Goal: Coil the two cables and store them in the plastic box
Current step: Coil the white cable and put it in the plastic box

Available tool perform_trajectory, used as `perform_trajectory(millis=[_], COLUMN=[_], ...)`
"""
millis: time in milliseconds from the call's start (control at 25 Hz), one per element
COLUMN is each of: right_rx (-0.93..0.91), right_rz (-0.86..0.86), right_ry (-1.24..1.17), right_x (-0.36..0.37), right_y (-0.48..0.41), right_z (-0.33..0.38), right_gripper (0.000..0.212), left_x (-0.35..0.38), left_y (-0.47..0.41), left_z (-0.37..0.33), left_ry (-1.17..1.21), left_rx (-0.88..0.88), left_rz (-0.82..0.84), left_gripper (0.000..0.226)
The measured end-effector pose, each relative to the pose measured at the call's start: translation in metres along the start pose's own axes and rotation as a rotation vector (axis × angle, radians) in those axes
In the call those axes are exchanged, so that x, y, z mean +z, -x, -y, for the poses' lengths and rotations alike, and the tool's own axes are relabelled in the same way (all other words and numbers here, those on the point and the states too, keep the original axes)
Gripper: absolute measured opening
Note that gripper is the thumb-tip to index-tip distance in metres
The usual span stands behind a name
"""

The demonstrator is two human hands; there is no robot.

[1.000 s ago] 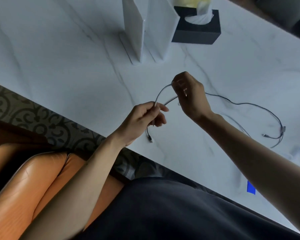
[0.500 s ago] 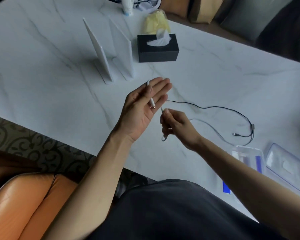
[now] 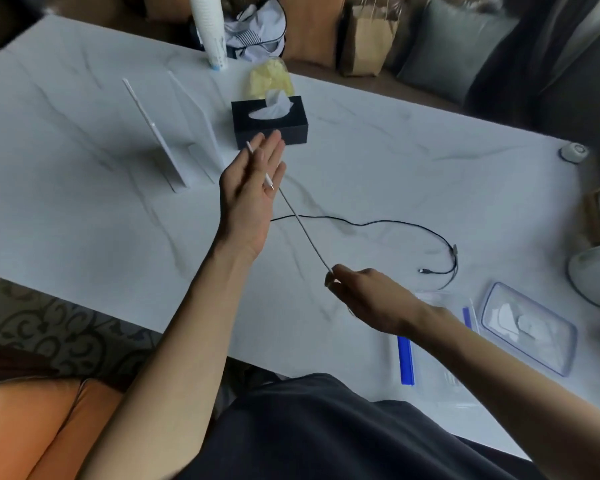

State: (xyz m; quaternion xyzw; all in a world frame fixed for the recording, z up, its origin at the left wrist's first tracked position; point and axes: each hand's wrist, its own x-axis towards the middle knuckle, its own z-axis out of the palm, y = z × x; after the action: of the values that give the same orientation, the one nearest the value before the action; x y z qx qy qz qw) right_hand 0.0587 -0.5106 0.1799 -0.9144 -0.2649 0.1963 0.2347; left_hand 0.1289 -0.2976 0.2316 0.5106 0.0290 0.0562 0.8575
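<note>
My left hand (image 3: pixel 253 195) is raised flat over the marble table, fingers straight, with the plug end of the white cable (image 3: pixel 302 226) pinned between them. From there the white cable runs taut down to my right hand (image 3: pixel 364 296), which pinches it between thumb and fingers. The black cable (image 3: pixel 378 223) lies loose on the table, curving right to its plugs near the table's right side. The clear plastic box (image 3: pixel 440 299) sits behind my right forearm, mostly hidden, and its clear lid (image 3: pixel 530 327) lies to the right.
A black tissue box (image 3: pixel 271 128) stands beyond my left hand. Two white upright stands (image 3: pixel 160 140) are to the left. A zip bag with a blue strip (image 3: pixel 406 358) lies near the front edge. A white tube (image 3: pixel 212 32) stands at the table's far edge.
My right hand has slid down the white cable toward me and to the right, drawing it straight. My left hand has opened flat and risen. The head view has tilted up.
</note>
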Motion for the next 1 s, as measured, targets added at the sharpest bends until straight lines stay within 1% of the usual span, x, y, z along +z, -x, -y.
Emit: perform_trajectory(millis=[80, 160, 200, 320, 400, 520, 680, 840, 920, 1000], right_rx=[-0.072, -0.163, -0.189, -0.228, -0.251, -0.25, -0.168, -0.154, -0.138, -0.1], right_rz=[-0.092, -0.264, -0.345, -0.487, -0.545, -0.648, -0.744, -0.745, -0.73, -0.673], right_ry=[0.089, 0.125, 0.131, 0.06, -0.035, -0.154, -0.294, -0.372, -0.454, -0.521], right_x=[-0.023, -0.053, -0.069, -0.109, -0.129, -0.152, -0.171, -0.178, -0.176, -0.169], right_y=[0.009, 0.015, 0.017, 0.015, 0.01, -0.002, -0.022, -0.034, -0.04, -0.046], right_z=[0.008, 0.019, 0.023, 0.031, 0.034, 0.036, 0.03, 0.033, 0.033, 0.03], right_gripper=[0.026, 0.036, 0.039, 0.031, 0.024, 0.02, 0.024, 0.017, 0.015, 0.017], left_x=[0.003, 0.005, 0.006, 0.018, 0.03, 0.048, 0.06, 0.071, 0.072, 0.075], left_y=[-0.005, -0.011, -0.012, -0.011, -0.007, 0.007, 0.025, 0.033, 0.036, 0.038], left_z=[0.007, 0.01, 0.009, 0.004, 0.001, -0.005, -0.013, -0.022, -0.026, -0.032], left_ry=[-0.179, -0.305, -0.353, -0.48, -0.514, -0.471, -0.294, -0.187, -0.139, -0.03], left_rx=[0.026, 0.01, -0.013, -0.108, -0.188, -0.279, -0.276, -0.228, -0.204, -0.204], left_rz=[0.017, 0.076, 0.122, 0.274, 0.372, 0.472, 0.57, 0.609, 0.665, 0.687], left_gripper=[0.045, 0.044, 0.043, 0.034, 0.036, 0.034, 0.037, 0.045, 0.044, 0.042])
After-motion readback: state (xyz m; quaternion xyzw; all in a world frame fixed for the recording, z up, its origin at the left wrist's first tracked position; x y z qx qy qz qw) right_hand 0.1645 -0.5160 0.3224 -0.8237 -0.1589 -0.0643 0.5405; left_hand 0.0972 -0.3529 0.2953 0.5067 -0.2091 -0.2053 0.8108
